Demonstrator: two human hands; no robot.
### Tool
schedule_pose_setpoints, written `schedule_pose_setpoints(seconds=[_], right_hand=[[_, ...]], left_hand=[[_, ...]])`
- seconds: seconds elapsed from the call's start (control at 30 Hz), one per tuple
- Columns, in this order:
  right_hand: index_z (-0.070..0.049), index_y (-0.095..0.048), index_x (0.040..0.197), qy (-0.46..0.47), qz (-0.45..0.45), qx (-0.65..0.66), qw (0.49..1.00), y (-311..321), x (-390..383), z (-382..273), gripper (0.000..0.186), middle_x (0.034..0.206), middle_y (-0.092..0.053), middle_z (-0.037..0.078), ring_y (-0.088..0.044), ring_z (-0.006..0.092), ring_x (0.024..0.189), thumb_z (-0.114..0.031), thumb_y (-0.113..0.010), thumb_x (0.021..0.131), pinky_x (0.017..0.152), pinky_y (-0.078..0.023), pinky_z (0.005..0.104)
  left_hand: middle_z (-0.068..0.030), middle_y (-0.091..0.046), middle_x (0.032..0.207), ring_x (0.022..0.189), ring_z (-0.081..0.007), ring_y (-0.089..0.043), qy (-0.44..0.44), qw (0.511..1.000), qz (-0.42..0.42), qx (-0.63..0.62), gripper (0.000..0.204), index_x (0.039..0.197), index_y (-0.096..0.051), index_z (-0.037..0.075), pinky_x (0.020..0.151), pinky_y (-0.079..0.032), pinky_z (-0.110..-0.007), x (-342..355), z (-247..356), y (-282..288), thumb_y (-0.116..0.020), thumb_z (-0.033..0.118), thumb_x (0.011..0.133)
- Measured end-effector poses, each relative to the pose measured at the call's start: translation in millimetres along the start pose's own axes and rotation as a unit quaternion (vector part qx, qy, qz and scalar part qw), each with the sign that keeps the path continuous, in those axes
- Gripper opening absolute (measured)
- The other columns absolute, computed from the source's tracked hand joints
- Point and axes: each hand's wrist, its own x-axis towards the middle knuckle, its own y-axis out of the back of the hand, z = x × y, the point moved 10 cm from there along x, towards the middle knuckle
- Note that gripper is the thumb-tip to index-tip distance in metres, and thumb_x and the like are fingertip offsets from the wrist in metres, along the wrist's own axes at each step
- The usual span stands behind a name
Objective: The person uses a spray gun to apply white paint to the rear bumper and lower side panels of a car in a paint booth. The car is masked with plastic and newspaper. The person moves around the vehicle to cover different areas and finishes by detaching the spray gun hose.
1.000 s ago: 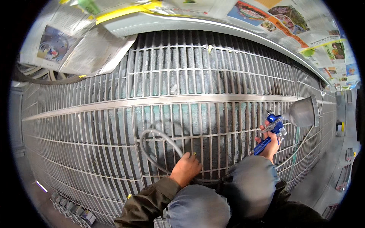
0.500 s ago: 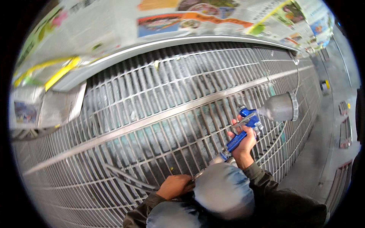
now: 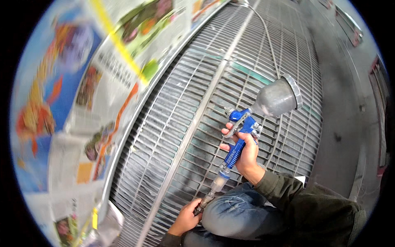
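A blue spray gun [image 3: 234, 153] with a grey metal cup [image 3: 275, 99] lies tilted across the middle of the view. My right hand [image 3: 249, 158] is closed around its handle, with some fingertips showing beyond the trigger. Below the handle sit a clear filter bulb [image 3: 218, 183] and a metal hose coupler [image 3: 203, 202]. My left hand [image 3: 187, 217] grips that coupler, its fingers partly hidden behind it. My bent knee [image 3: 234, 210] in blue jeans is right beside the coupler.
Metal floor grating [image 3: 164, 136] with a long flat bar [image 3: 201, 111] stretches beneath the gun. Newspaper sheets [image 3: 66, 164], joined with yellow tape [image 3: 119, 45], cover a large surface on the left. A thin hose [image 3: 269, 39] runs across the far grating. Grey floor [image 3: 337, 119] lies to the right.
My view has turned right, so the newspaper-covered surface now stands at the left rather than across the top. Both hands keep their hold on the gun and coupler.
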Motion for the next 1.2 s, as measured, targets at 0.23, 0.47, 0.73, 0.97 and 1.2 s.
schedule_pose_setpoints(seconds=[0.23, 0.47, 0.73, 0.97, 1.2], right_hand=[[-0.005, -0.055, 0.090, -0.001, 0.055, 0.018, 0.998, -4.7, -15.6, -131.9, 0.016, 0.075, -0.056, 0.004, -0.057, 0.0159, 0.068, -0.021, -0.055, 0.093, 0.062, -0.055, 0.0352], [-0.015, -0.041, 0.069, -0.040, 0.013, 0.315, 0.948, -17.1, -30.0, -258.8, 0.028, 0.057, -0.036, -0.007, -0.034, 0.0049, 0.047, -0.017, -0.048, 0.096, 0.046, -0.032, 0.0233], [-0.016, -0.035, 0.059, 0.026, 0.062, 0.295, 0.953, 5.6, -72.0, -379.6, 0.035, 0.054, -0.031, -0.007, -0.031, 0.0046, 0.045, -0.015, -0.047, 0.092, 0.046, -0.031, 0.0232], [-0.016, -0.034, 0.057, 0.050, 0.155, 0.267, 0.950, 53.3, -69.5, -438.6, 0.036, 0.052, -0.032, -0.005, -0.032, 0.0066, 0.046, -0.015, -0.046, 0.091, 0.048, -0.032, 0.0249], [-0.010, -0.038, 0.067, 0.054, 0.265, 0.053, 0.961, 130.0, -61.2, -489.9, 0.025, 0.056, -0.032, -0.003, -0.030, 0.0079, 0.045, -0.004, -0.054, 0.086, 0.044, -0.029, 0.0264]], left_hand=[[-0.0154, -0.064, 0.112, 0.101, -0.0236, -0.063, 0.028, 0.997, 0.004, 0.068, 0.053, 0.125, -0.056, -0.001, 0.089, -0.048, -0.033, -0.9, 143.4, -22.8, -0.075, 0.012, 0.077], [-0.0074, -0.067, 0.114, 0.095, -0.0089, -0.059, 0.032, 0.993, 0.096, -0.056, 0.044, 0.127, -0.059, -0.001, 0.084, -0.046, -0.023, -12.6, 277.8, -110.4, -0.071, 0.006, 0.085], [0.0031, -0.049, 0.067, 0.052, -0.0036, -0.038, 0.201, 0.934, 0.101, -0.279, 0.036, 0.121, -0.059, -0.006, 0.045, -0.029, -0.021, -28.4, 330.6, -180.1, -0.066, 0.010, 0.090], [0.0032, -0.055, 0.070, 0.059, -0.0044, -0.048, 0.197, 0.963, -0.007, -0.185, 0.033, 0.116, -0.063, -0.003, 0.052, -0.038, -0.022, 2.5, 351.3, -206.7, -0.068, 0.017, 0.090], [-0.0184, -0.065, 0.100, 0.094, -0.0397, -0.061, 0.040, 0.966, -0.105, 0.232, 0.033, 0.105, -0.063, 0.004, 0.079, -0.049, -0.043, 100.9, 346.4, -242.0, -0.067, 0.032, 0.088]])
